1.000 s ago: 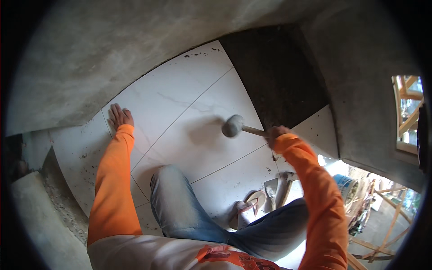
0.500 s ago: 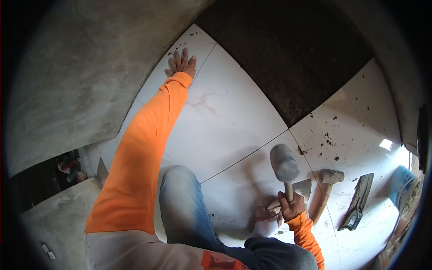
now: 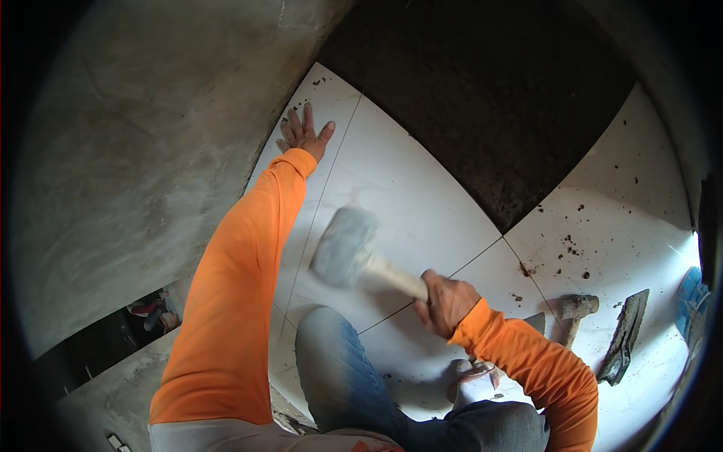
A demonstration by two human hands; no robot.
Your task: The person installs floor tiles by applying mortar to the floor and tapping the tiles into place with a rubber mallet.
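My left hand (image 3: 305,135) lies with fingers spread on a white tile near the concrete wall, at the upper part of the tiled area. My right hand (image 3: 448,301) grips the wooden handle of a rubber mallet, whose grey head (image 3: 343,245) is motion-blurred over the large marbled white tile (image 3: 407,196); whether it touches the surface I cannot tell. Beyond the tile edge is a dark, untiled patch (image 3: 497,105) of rough material.
A concrete wall (image 3: 135,128) rises at left. At right, a hammer (image 3: 578,307), a mortar-smeared flat tool (image 3: 623,331) and a blue container (image 3: 691,294) sit beside scattered dirt crumbs. My bent knee (image 3: 324,346) and sandalled foot are at the bottom.
The mallet has swung up and left from beside the tools. Compared with a second ago, my left hand rests farther along the tiles toward the dark patch, and the view has shifted.
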